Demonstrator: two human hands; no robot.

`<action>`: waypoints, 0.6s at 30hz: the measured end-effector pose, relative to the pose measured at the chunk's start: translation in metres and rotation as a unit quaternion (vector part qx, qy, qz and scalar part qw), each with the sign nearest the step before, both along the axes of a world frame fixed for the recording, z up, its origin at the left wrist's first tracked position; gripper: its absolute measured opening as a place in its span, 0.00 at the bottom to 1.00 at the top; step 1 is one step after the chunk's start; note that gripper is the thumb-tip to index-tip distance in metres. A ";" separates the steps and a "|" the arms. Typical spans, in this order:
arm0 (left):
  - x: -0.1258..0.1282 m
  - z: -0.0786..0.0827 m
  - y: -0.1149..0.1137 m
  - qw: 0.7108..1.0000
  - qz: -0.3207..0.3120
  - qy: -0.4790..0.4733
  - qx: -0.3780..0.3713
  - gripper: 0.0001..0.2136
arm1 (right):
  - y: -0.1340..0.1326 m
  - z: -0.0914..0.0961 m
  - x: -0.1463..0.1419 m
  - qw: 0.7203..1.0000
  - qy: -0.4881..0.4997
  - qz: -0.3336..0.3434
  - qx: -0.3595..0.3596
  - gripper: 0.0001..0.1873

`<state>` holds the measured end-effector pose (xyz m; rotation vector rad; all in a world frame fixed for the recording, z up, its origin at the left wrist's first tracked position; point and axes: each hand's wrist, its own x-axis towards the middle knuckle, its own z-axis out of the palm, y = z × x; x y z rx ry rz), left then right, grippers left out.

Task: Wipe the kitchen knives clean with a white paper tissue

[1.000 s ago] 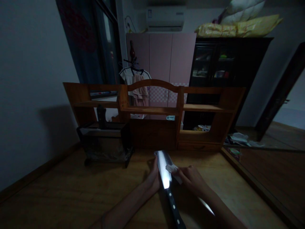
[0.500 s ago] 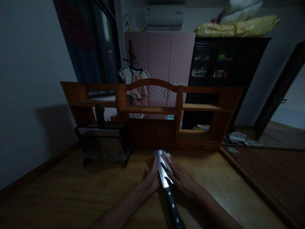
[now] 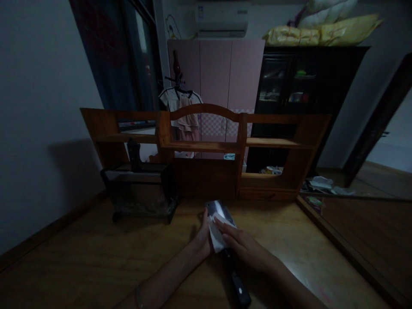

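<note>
A kitchen cleaver [image 3: 220, 209] with a black riveted handle points away from me above the wooden tabletop. My left hand [image 3: 202, 239] grips the blade along its left side, the thumb at the edge and the other fingers hidden beneath. Across the blade's face lies a folded white tissue [image 3: 216, 241]. My right hand [image 3: 246, 245] keeps the tissue pressed to the steel, fingers close together and nearly straight. Neither hand is on the handle, which extends toward me, partly behind my right wrist.
A knife block [image 3: 138, 193] with a dark-handled knife in it stands at the left. Behind the tabletop [image 3: 96, 257] rises a low wooden shelf unit [image 3: 206, 147]. A raised ledge [image 3: 341, 249] borders the right side. Wardrobes stand farther back.
My right hand has moved left and slightly toward me with the tissue, which now spreads over the lower blade. The left hand still holds the cleaver in about the same place.
</note>
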<state>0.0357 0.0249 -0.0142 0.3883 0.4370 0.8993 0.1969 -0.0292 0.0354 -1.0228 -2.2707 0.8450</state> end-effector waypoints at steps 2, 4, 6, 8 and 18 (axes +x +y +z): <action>0.000 0.002 -0.001 1.000 0.007 0.004 -0.003 0.27 | 0.002 -0.001 0.001 1.000 0.007 -0.012 0.007 0.27; 0.001 0.005 -0.001 1.000 0.020 0.004 -0.015 0.27 | 0.004 -0.003 0.002 0.999 0.012 -0.024 0.018 0.27; 0.001 0.007 -0.001 0.999 0.030 -0.009 -0.024 0.27 | 0.007 -0.005 0.003 0.999 0.018 -0.034 0.031 0.26; 0.002 0.007 -0.001 0.999 0.035 -0.024 -0.026 0.28 | 0.011 -0.008 0.005 0.998 0.015 -0.035 0.046 0.25; 0.000 -0.002 0.001 0.999 0.015 -0.042 -0.002 0.34 | 0.015 -0.016 0.004 0.991 -0.077 -0.005 0.108 0.23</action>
